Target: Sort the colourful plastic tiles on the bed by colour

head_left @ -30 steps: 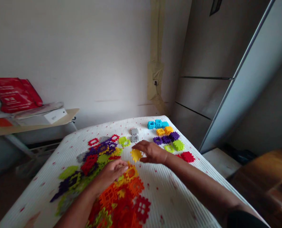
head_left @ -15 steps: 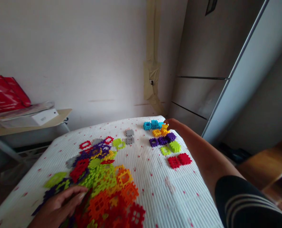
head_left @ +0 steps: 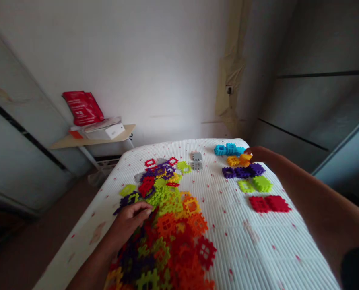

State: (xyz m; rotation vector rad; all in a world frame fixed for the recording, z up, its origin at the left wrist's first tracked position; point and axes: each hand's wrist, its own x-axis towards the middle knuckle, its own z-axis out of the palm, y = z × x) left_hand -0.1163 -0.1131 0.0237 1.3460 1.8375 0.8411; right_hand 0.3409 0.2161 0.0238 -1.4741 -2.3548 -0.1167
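Note:
My left hand [head_left: 134,217] rests at the left side of a large mixed pile of plastic tiles [head_left: 167,201], its fingers bent together near dark red pieces; what they hold, if anything, is hidden. At the far right, my right hand [head_left: 252,153] has its fingers on a yellow-orange tile [head_left: 245,160] beside another orange one [head_left: 233,161]. Blue tiles [head_left: 230,149] lie just behind it. In front are purple tiles [head_left: 242,172], then green tiles [head_left: 262,183] and red tiles [head_left: 277,204]. Two grey tiles [head_left: 197,161] lie between the pile and these rows.
The tiles lie on a white ribbed cover [head_left: 227,249] with small red marks. Beyond its left edge a small table [head_left: 128,131] carries a white box [head_left: 107,132] and a red bag [head_left: 83,108]. A wall with a socket [head_left: 229,90] stands behind.
The view has turned left, so everything sits further right in it. My right hand is still at the orange tiles, now lower against them. My left hand stays beside the pile.

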